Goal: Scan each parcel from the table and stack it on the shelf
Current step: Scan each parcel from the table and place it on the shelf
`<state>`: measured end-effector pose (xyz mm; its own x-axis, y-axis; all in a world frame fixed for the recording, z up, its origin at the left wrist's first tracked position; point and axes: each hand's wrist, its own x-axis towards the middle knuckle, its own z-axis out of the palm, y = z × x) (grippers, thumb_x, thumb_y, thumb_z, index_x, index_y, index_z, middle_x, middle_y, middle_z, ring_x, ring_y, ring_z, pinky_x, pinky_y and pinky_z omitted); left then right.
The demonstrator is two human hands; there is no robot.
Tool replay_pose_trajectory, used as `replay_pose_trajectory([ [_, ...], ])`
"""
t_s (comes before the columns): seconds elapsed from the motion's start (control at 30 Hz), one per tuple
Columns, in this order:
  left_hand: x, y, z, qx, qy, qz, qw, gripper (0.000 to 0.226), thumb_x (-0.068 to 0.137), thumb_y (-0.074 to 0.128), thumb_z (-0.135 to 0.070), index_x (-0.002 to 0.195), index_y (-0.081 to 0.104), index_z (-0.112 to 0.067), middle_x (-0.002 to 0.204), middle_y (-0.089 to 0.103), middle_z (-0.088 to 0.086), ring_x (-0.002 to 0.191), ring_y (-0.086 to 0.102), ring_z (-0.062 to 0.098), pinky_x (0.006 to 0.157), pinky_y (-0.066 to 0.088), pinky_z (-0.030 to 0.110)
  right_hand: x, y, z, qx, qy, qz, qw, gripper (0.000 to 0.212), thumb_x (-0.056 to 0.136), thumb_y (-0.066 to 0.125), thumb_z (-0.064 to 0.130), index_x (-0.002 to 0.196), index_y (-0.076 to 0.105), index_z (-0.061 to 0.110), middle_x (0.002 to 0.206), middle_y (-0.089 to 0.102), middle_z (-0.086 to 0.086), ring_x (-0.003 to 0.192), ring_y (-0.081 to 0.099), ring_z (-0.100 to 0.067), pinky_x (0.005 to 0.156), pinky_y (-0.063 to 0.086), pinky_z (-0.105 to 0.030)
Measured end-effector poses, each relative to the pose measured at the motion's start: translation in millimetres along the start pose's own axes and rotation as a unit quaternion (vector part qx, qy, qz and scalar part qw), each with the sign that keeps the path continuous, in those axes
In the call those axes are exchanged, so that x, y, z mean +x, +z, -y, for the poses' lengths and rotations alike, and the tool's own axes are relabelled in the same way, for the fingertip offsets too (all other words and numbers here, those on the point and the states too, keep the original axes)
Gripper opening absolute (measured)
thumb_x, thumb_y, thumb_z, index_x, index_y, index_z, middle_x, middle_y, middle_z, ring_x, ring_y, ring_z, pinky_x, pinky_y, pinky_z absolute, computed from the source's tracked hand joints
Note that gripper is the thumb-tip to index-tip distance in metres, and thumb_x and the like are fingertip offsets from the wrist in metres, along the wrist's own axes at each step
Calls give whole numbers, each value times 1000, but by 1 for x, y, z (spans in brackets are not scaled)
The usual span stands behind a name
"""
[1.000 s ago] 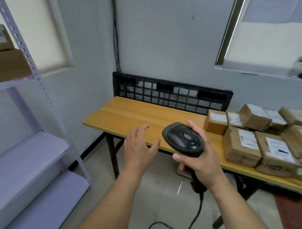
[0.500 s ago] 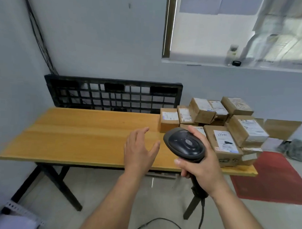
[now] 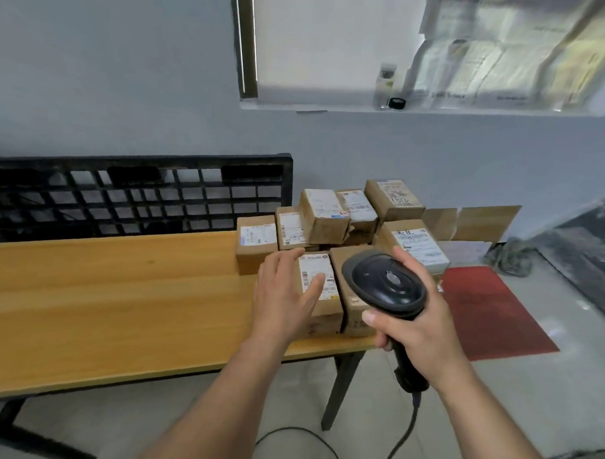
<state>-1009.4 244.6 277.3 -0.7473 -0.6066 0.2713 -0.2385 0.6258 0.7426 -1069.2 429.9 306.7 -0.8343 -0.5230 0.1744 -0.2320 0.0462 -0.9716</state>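
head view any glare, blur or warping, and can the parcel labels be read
Head view: window washed out bright, soft daylight, no hard shadows; wide-angle lens bends the window sill at the right; parcel labels too soft to read; scanner fairly sharp.

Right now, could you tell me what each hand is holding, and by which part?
The right hand holds the barcode scanner by its grip, below the head. The left hand holds nothing; it hovers open over the front parcel.
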Motion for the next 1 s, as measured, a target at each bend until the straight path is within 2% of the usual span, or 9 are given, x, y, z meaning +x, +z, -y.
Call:
replay_pose_trajectory([
  [0.23,27,73,-56,-13,-34,37,999,55,92,57,-46,141,39,-30,146,36,-8,133,34,10,103,31,25,43,-90,-20,-32,18,2,999,88,72,80,-5,125,44,56,106,67,-8,48,61,-26,49,54,-35],
  [0.33,43,105,-73,-36,-57,53,996,57,93,54,-47,144,35,-30,150,32,-7,136,34,12,109,36,33,66,-125,-31,-29,25,4,999,88,73,79,-5,124,44,57,109,66,-11,48,61,-25,49,54,-32],
  [0.47,63,143,-84,-50,-88,71,992,61,94,48,-54,147,29,-31,152,31,-4,136,36,15,108,40,45,95,-159,-51,-23,39,6,999,86,73,80,-2,119,45,62,109,64,-17,49,62,-25,48,53,-30],
  [0.57,72,167,-84,-54,-116,103,986,66,95,41,-57,151,23,-28,155,26,-1,139,32,18,112,35,45,113,-172,-66,-11,54,11,998,85,73,79,-4,117,46,61,107,66,-16,48,59,-25,46,50,-29],
  [0.7,76,187,-80,-62,-172,162,970,72,96,32,-60,154,8,-26,162,13,-1,148,15,20,118,21,45,129,-172,-83,4,84,46,995,86,73,79,-3,118,44,62,111,65,-14,48,60,-25,46,50,-33],
  [0.77,75,191,-79,-80,-178,187,963,68,98,31,-56,154,7,-25,161,18,1,147,18,21,117,21,40,133,-169,-90,12,94,60,994,86,74,79,-1,120,43,62,114,66,-11,48,60,-27,48,51,-34],
  [0.83,73,191,-80,-107,-164,202,960,55,102,31,-45,153,16,-28,152,37,2,138,35,20,105,31,29,134,-166,-94,19,95,65,993,85,74,79,-1,124,44,58,114,67,-7,49,60,-28,49,51,-36],
  [0.9,70,188,-81,-125,-152,203,959,48,104,30,-38,150,20,-31,143,47,-3,129,44,15,95,34,25,134,-162,-95,23,96,70,993,86,74,79,-1,131,43,52,114,67,-4,49,60,-28,49,52,-36],
  [1.0,64,182,-77,-170,-154,196,953,58,100,33,-48,153,15,-32,147,44,-5,133,43,17,107,35,33,130,-154,-92,24,98,79,992,89,74,79,-1,139,40,47,116,65,-1,51,61,-29,50,53,-37],
])
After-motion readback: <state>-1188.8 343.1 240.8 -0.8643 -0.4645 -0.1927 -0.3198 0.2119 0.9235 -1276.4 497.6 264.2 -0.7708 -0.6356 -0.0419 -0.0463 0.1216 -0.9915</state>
